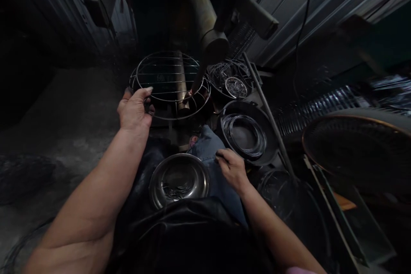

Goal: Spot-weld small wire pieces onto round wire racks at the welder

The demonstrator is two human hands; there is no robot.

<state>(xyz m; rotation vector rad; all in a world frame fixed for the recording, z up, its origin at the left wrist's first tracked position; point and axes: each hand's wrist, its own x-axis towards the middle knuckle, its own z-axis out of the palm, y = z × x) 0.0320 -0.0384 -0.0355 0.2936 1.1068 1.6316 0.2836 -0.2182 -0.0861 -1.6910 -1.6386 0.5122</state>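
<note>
My left hand point(136, 109) grips the near left rim of a round wire rack point(160, 93). This rack has parallel bars across its upper ring and a second ring below, and sits around the lower tip of a machine's electrode arm point(199, 78). Over my right thigh, my right hand point(230, 168) is closed with its fingers curled; whatever lies in them, if anything, is hidden. A shiny steel bowl point(205, 180) rests on my lap between my arms, holding several small thin metal pieces point(176, 189).
To the right, a dark basin point(221, 130) holds a coil of wire point(261, 139). Behind it lie more wire parts point(236, 87). A metal bar point(268, 107) runs alongside. A large round fan-like guard point(356, 150) stands at far right. A thick machine cylinder point(202, 4) hangs overhead.
</note>
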